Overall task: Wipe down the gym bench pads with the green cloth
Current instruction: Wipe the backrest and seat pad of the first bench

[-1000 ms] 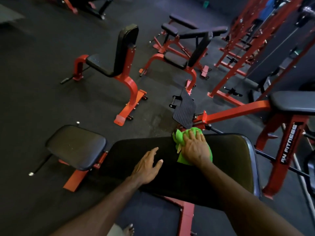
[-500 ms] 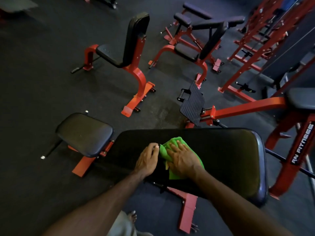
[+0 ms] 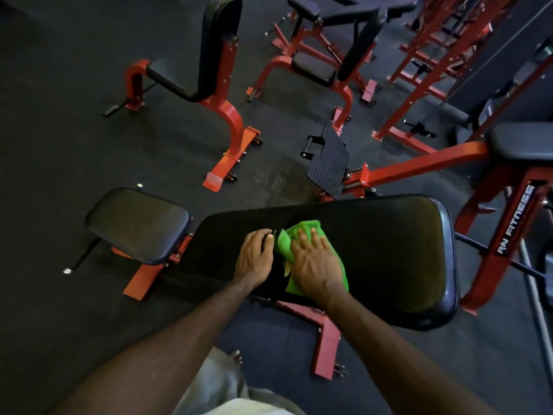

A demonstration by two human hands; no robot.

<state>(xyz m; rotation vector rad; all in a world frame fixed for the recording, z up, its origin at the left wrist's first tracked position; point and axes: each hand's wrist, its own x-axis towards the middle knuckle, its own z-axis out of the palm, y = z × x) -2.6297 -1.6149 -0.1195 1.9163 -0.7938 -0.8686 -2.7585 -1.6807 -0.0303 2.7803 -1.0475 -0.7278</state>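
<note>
hands and green cloth on a gym bench pad

seen from above, looking down along two bare forearms. a long black pad runs across the middle of the view, on a red frame. a green cloth, crumpled, lies on the pad's left half, near its front edge. the right hand lies flat on the cloth, fingers straight and spread, pressing it down; it grasps nothing. the left hand rests on the pad just beside the cloth's left edge, fingers relaxed and lightly bent, fingertips close to the cloth; whether they touch it cannot be told.

left of the long pad, a smaller black seat sits on the same red frame, tilted. beyond them, on a dark floor, stand other red benches with black pads. at right, a red post reads "rn fitness" in white letters. a ribbed black footplate sits just behind the long pad. at the bottom, pale shorts and bare toes show.
</note>
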